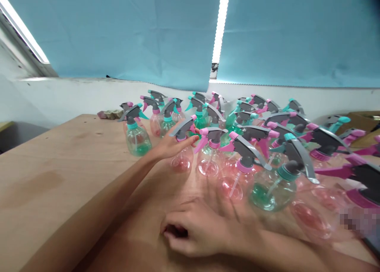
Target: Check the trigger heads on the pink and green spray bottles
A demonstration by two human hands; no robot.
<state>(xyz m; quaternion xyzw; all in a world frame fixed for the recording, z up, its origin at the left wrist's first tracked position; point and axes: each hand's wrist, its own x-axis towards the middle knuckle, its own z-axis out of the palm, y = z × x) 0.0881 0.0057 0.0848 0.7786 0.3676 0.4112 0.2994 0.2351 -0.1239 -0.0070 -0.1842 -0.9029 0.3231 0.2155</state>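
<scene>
My left hand (170, 146) reaches forward across the wooden table (59, 165) and closes round the neck of a clear pink spray bottle (181, 161), just under its grey trigger head. My right hand (196, 232) rests on the tabletop close to me with its fingers curled in, and nothing shows inside them. Several spray bottles with grey, pink and teal heads stand crowded together beyond and to the right of both hands. A green-tinted spray bottle (271, 189) stands nearest my right hand.
Another green-tinted bottle (136, 139) stands at the left end of the group. Blue blinds (133, 31) hang over a white wall ledge behind the table. Cardboard boxes (362, 121) sit at the far right. Bare wood lies to the left.
</scene>
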